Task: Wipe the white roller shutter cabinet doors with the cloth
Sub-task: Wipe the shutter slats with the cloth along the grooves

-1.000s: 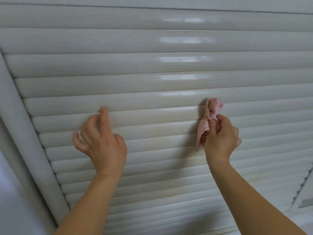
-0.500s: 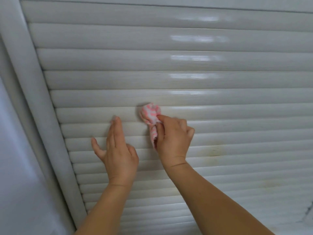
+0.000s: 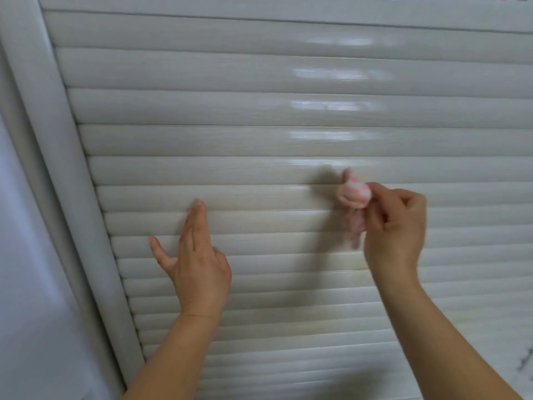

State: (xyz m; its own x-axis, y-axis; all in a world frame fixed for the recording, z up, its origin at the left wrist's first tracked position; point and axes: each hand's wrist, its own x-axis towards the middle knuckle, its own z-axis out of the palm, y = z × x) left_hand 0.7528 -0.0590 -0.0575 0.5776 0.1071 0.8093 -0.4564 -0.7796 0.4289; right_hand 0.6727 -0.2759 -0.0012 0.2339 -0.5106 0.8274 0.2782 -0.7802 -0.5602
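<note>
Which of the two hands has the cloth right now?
The right hand pinches the bunched pink-and-white cloth against the shutter slats; the left hand lies flat, fingers straight, holding nothing.

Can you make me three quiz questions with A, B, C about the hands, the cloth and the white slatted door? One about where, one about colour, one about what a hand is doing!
1. Where is the cloth?
A. in the right hand
B. in the left hand
C. lying loose by itself

2. What colour is the cloth?
A. blue
B. pink and white
C. green

3. How is the left hand?
A. in a fist
B. fingers straight against the shutter door
C. holding a sponge

Answers: A, the right hand pinches it; B, its pattern shows; C is wrong, B is right, flat fingers show.
</note>
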